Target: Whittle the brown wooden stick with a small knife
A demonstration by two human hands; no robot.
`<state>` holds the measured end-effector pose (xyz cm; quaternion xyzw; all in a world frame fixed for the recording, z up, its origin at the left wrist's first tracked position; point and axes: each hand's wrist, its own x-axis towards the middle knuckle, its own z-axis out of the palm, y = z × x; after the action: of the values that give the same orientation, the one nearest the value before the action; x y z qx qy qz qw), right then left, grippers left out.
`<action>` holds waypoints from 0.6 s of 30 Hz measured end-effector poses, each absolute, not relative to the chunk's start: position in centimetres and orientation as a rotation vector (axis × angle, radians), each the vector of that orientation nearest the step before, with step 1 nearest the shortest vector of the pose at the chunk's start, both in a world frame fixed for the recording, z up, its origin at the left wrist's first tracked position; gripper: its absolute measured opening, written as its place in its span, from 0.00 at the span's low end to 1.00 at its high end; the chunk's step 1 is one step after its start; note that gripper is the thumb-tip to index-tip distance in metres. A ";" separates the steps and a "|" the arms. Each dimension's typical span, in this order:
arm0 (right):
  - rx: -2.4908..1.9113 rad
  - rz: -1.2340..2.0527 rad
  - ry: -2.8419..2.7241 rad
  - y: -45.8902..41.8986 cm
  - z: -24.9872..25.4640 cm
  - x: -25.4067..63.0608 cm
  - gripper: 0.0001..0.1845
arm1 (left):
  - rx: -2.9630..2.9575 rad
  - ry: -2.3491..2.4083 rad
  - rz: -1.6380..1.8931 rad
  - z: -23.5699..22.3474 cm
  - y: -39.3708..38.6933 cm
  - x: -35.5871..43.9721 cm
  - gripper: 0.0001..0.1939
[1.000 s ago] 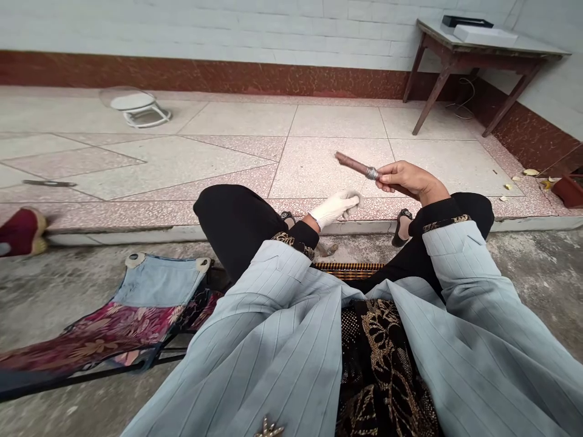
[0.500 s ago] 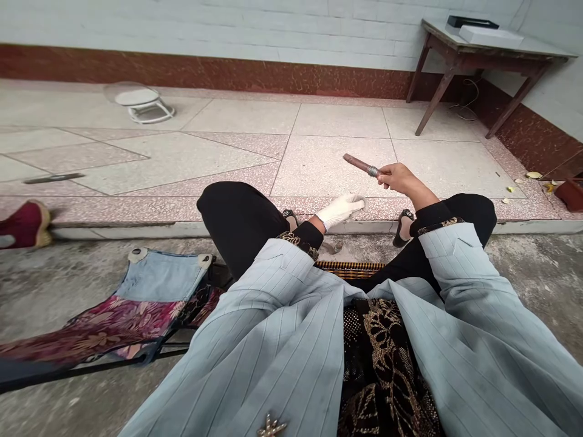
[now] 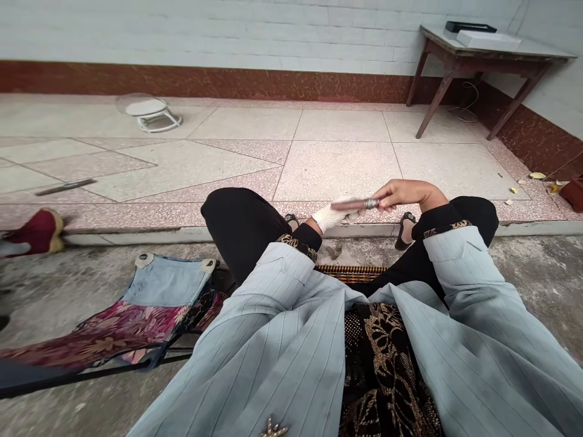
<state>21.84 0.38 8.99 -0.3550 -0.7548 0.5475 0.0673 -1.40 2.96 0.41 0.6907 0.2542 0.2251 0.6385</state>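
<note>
I sit low with my knees up, in black trousers and a pale striped jacket. My right hand (image 3: 405, 193) is bare and closed round one end of a reddish-brown stick-like tool (image 3: 353, 204) with a metal band; the tool lies nearly level, pointing left, and is smeared by motion. My left hand (image 3: 334, 216), in a white glove, is curled just under the tool's free end, and what it holds is hidden. Both hands hang between my knees over the step's edge.
A folding stool with denim and floral cloth (image 3: 136, 315) lies at my left. A red shoe (image 3: 39, 232) and a long dark bar (image 3: 66, 186) lie further left. A white round stand (image 3: 148, 111) sits far back; a wooden table (image 3: 483, 54) stands back right.
My right hand has dropped and swung the tool down from a raised, tilted pose to nearly level over the gloved left hand. The left hand has barely moved.
</note>
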 end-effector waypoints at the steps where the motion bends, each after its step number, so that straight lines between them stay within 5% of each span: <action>1: -1.041 1.577 -2.134 0.2 9.4 22.1 0.14 | 1.519 0.529 0.573 0.2 3.0 -1.4 0.16; 9: -1.100 1.174 -1.347 0.7 9.6 22.1 0.07 | 1.430 0.414 0.536 0.2 2.5 -1.0 0.18; 18: -1.676 0.722 -1.626 2.9 7.7 22.1 0.09 | 1.537 0.439 0.493 1.1 2.5 -1.0 0.18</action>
<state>22.15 2.93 7.71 -0.6443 -0.6252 0.2776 0.3420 -0.97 2.48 1.15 0.6819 0.1948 0.2190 0.6702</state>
